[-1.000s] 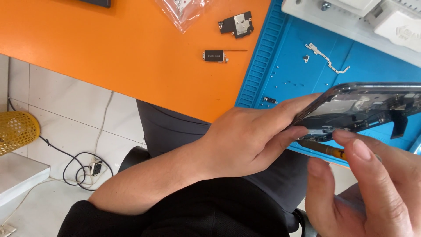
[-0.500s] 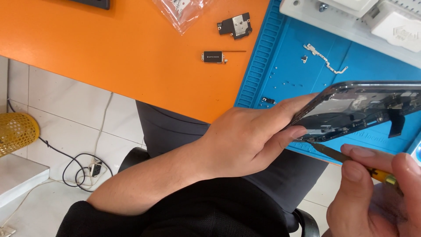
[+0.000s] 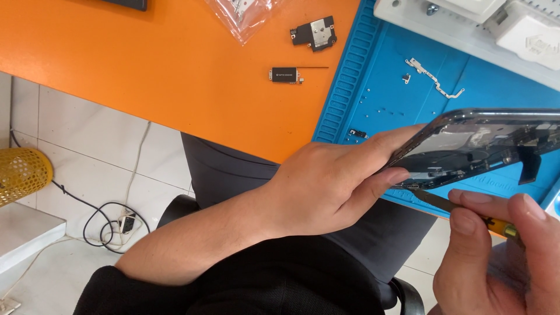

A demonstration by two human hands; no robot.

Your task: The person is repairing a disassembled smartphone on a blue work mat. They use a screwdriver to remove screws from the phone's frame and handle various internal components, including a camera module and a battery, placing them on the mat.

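My left hand point(image 3: 332, 181) grips the corner of an opened dark phone body point(image 3: 484, 146), held tilted above the blue work mat point(image 3: 396, 99). Inner parts and a black flex strip show inside the frame. My right hand point(image 3: 496, 256) pinches a thin metal prying tool with a yellow handle point(image 3: 461, 209). Its flat tip touches the phone's lower edge next to my left thumb.
On the orange table point(image 3: 175, 70) lie a small black module with a wire point(image 3: 286, 74), a black bracket part point(image 3: 314, 32) and a clear plastic bag point(image 3: 245, 14). A thin metal bracket point(image 3: 434, 79) and tiny screws rest on the mat. White trays point(image 3: 501, 29) stand behind. Cables and a yellow basket point(image 3: 20, 175) are on the floor.
My right hand has drawn back from the phone's edge, now gripping the tool by its handle, with the blade tip set against the phone's lower edge. My left hand keeps its hold.
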